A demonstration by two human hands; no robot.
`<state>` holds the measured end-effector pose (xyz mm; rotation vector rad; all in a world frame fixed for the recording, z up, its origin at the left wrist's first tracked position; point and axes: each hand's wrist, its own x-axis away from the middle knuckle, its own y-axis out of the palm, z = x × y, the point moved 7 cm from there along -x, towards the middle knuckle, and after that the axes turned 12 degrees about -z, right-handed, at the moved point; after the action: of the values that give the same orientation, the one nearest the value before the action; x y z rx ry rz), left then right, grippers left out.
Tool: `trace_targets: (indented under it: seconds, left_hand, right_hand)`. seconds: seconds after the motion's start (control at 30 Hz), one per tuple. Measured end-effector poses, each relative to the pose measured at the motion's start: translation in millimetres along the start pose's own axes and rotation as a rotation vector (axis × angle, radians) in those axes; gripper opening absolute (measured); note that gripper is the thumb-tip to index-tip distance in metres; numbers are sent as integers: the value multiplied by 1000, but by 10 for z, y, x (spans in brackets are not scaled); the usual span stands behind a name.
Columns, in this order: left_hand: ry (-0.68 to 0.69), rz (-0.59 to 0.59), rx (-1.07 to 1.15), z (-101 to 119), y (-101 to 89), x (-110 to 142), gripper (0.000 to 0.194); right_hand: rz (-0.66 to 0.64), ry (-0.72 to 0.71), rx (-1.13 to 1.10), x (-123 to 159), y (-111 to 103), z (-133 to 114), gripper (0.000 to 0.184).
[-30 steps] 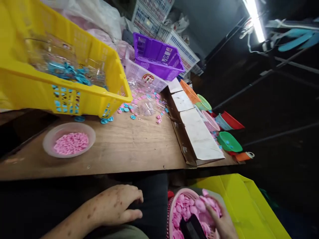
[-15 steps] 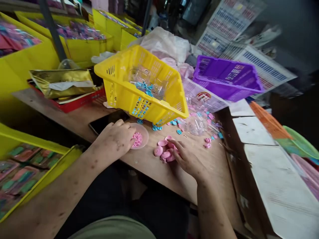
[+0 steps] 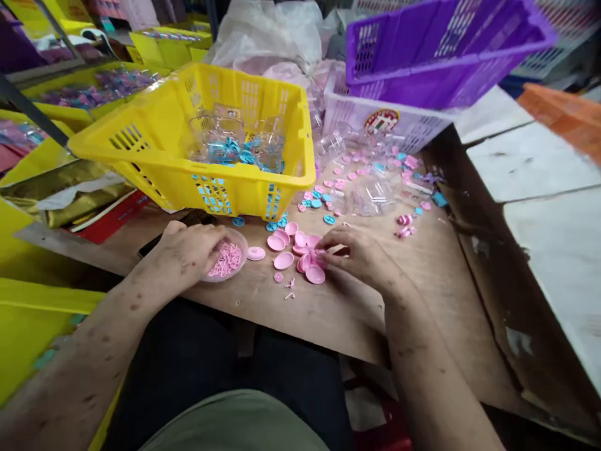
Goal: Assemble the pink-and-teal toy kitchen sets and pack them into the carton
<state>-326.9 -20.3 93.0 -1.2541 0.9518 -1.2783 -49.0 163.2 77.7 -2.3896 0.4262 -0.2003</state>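
My left hand (image 3: 188, 250) rests over a small clear bowl (image 3: 237, 266) of tiny pink pieces, fingers curled into it; what the fingertips pinch is hidden. My right hand (image 3: 361, 254) lies on the wooden table (image 3: 375, 313), fingers bent over a scatter of pink round discs (image 3: 286, 260). A few of those discs lie between my two hands. Just behind them stands a yellow basket (image 3: 197, 181) holding clear plastic shells and blue pieces.
Loose pink and blue pieces and clear plastic bits (image 3: 370, 194) litter the table's far side. A purple basket (image 3: 436, 56) sits on a white one (image 3: 389, 119). A cardboard box (image 3: 539, 207) flanks the right; yellow bins (image 3: 28, 313) and gold foil (image 3: 66, 194) the left.
The view swung from my lap up to the table. My right hand left the pink basket and set pink discs on the table; my left hand moved onto the small bowl.
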Motion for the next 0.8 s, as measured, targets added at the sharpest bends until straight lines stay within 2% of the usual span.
trace_targets:
  seconds: [0.1,0.23,0.3,0.4,0.5,0.63,0.73,0.8]
  left_hand:
    - [63,60,120,73,-190,88,28]
    - [94,169,265,138,-393,221,22]
    - [92,235,301,186,-475,299,18]
    - [73,312,375,292,-545,403,16]
    - [73,337,559,424,-513,438,17]
    - [110,370,794,657,-416,332,22]
    - [203,363,848,931,-392,115,22]
    - [293,346,854,1132,-395,-82,18]
  right_hand:
    - [2,-25,32,16,-31,29,14]
    - [29,-103,140,31,-35,-4,21]
    - [3,-147,167,32,-2,-36,20]
    - [-60,-143,174,22,46,-33,25]
    - [-59,-94,169,10,30,5,21]
    - [-49,-82,133,-4,-1,30,16]
    - [-13,-49,130,-5,-35,62,13]
    - [61,-4,155,6,-86,100,16]
